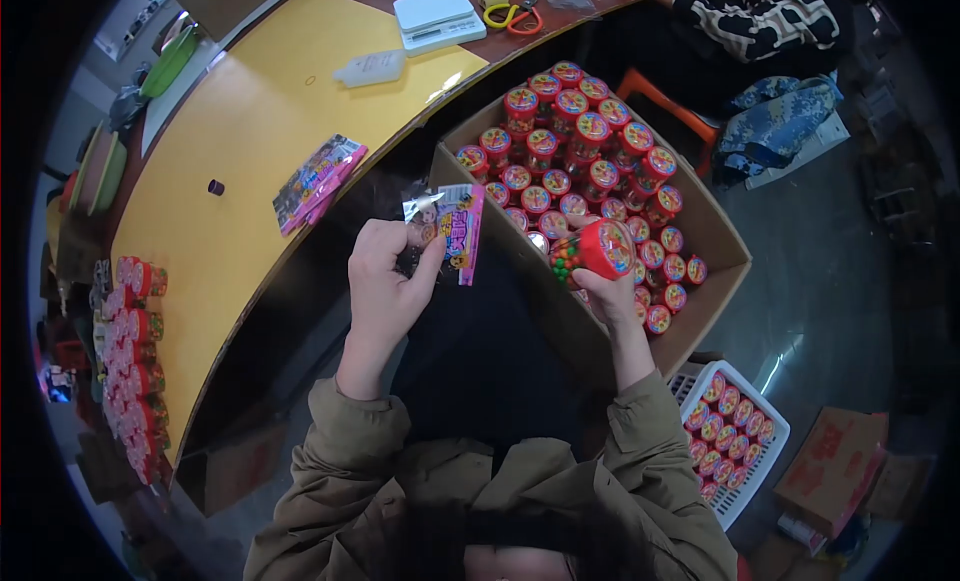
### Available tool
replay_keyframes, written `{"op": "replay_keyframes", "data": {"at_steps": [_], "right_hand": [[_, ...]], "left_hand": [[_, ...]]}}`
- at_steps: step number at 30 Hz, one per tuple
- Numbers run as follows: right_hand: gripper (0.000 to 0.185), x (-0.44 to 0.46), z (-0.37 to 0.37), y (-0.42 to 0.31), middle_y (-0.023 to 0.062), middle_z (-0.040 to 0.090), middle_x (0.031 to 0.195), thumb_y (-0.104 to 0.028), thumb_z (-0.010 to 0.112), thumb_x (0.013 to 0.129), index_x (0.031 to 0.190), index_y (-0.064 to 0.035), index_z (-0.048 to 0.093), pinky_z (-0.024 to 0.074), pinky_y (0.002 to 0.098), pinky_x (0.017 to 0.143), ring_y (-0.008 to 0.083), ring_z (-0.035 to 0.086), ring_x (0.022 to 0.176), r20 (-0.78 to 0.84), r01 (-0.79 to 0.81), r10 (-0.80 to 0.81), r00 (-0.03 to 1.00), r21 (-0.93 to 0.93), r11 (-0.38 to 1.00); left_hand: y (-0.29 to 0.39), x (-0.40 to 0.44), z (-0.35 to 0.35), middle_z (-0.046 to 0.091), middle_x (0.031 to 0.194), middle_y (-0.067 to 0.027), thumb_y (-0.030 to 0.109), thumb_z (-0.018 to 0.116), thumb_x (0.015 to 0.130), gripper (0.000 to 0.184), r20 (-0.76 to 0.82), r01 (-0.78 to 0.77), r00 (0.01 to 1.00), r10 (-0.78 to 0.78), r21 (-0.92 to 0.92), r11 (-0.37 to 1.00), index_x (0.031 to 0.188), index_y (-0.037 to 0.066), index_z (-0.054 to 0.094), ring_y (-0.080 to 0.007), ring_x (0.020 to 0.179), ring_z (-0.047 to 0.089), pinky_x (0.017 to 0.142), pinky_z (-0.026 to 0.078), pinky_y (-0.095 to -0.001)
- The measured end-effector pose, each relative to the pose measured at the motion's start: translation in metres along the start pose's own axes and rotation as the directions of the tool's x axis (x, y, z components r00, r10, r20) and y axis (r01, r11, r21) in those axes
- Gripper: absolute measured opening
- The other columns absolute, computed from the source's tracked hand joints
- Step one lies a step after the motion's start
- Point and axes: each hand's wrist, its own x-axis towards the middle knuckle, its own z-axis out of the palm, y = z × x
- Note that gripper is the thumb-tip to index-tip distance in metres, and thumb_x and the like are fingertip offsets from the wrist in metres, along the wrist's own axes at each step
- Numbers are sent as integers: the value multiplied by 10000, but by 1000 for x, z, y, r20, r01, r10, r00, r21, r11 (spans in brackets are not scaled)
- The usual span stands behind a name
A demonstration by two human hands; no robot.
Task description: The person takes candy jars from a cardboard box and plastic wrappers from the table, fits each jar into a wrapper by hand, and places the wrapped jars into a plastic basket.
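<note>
Pinched between the thumb and fingers of my left hand (388,276) is a pink and purple printed packet (458,236), held over my lap. My right hand (612,299) is wrapped round a clear candy jar (605,251) with a red lid and small coloured balls inside. The jar is tilted, its lid turned to the right. Just beyond it stands a cardboard box (722,299) holding many similar red-lidded jars (592,131). More pink packets (318,184) lie in a small pile on the yellow table, left of my left hand.
The yellow table (220,271) curves along my left, with rows of jars (135,371) at its near end. A bottle (370,69), a white scale (438,19) and pliers (515,16) lie farther back. A white basket (745,491) of jars sits at right. Another person's patterned sleeve (760,21) shows.
</note>
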Motion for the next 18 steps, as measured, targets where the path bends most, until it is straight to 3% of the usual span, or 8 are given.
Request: {"op": "replay_keyframes", "data": {"at_steps": [3,5,7,8,9,11,14,18], "right_hand": [[880,-36,33,-13,109,472,1218,-71,799,603,1317,-38,287,402,365,974,229,473,1156,85,-15,24,996,-98,995],[985,-60,56,-24,99,352,1327,-115,815,609,1367,-54,189,366,354,1004,203,389,1233,151,-52,61,987,-64,997],[977,-83,76,-38,94,380,1308,-115,816,615,1371,-49,200,359,356,1011,205,402,1225,218,-96,101,971,-36,995],[925,-96,80,-39,93,395,1298,-99,804,627,1358,-38,241,373,351,999,198,422,1207,237,-139,146,960,-47,989],[889,-107,87,-43,91,402,1293,-92,797,633,1346,-35,269,381,350,990,192,432,1197,260,-58,93,961,-138,989],[802,-118,95,-51,87,421,1274,-71,788,628,1296,-37,346,396,341,969,174,457,1167,344,136,-27,939,-297,945],[778,-128,96,-56,87,442,1244,-37,790,599,1260,-47,378,398,330,966,173,469,1150,420,386,-191,887,-447,807],[803,-145,106,-60,102,467,1213,-74,822,546,1228,-54,399,409,337,942,188,494,1112,370,407,-301,879,-253,878]], "left_hand": [[24,-17,-15,502,647,-80,120,671,749,163,174,279,951,-256,-126,952,718,13,552,-199,624,490,560,393,-304],[27,-31,-20,491,654,-83,128,660,763,154,176,252,959,-221,-179,951,752,15,555,-202,612,477,567,383,-296],[28,-45,-29,569,770,-20,147,609,844,152,53,-151,988,148,46,987,906,11,580,-57,676,519,596,394,-192],[32,-54,-36,569,770,-20,147,609,844,152,47,-146,989,143,49,988,906,11,580,-57,676,519,596,394,-192],[39,-61,-44,591,842,-35,150,600,849,181,199,137,977,-72,-335,932,963,12,570,-76,732,545,653,417,-205],[58,-69,-67,598,1069,-120,146,572,852,346,575,598,798,-182,-716,360,1143,-28,505,-161,942,587,841,451,-285],[62,-80,-82,564,1143,-166,143,557,843,420,585,579,811,-18,-798,167,1192,-74,469,-210,1048,563,930,422,-348],[66,-90,-90,569,1139,-158,173,569,845,457,609,608,791,54,-793,43,1208,-81,459,-208,1056,559,928,422,-349]]}}
